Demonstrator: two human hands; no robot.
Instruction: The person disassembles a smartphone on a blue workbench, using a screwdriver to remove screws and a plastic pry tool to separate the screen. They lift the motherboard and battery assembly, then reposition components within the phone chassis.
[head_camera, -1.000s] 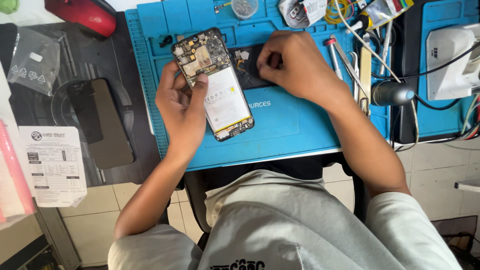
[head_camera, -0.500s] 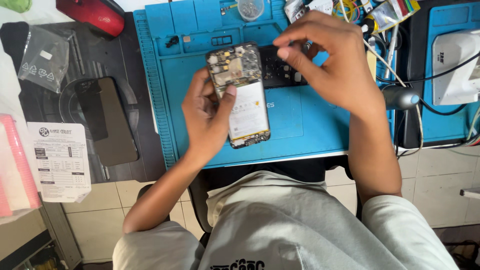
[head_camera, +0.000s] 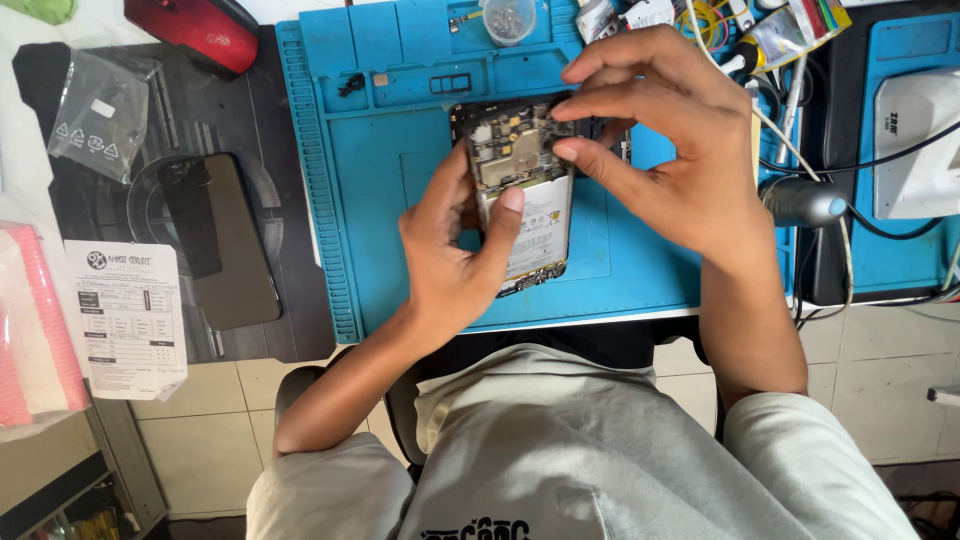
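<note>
Blue repair mat (head_camera: 380, 200) on a cluttered bench, cables (head_camera: 770, 110) at its right edge. An opened phone (head_camera: 520, 190), back cover off, is gripped above the mat by the left hand (head_camera: 450, 270), thumb on the battery. The right hand (head_camera: 670, 150) is pinched closed at the exposed board (what is pinched cannot be told). Risk judged: a slipped grip, and the phone dropped or a connector strained

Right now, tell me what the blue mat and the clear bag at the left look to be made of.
Blue mat: probably silicone or soft rubber; matte, with moulded ribs and tray pockets. Clear bag: thin glossy plastic film, see-through and creased. The left hand holds the opened phone above the mat.
</note>
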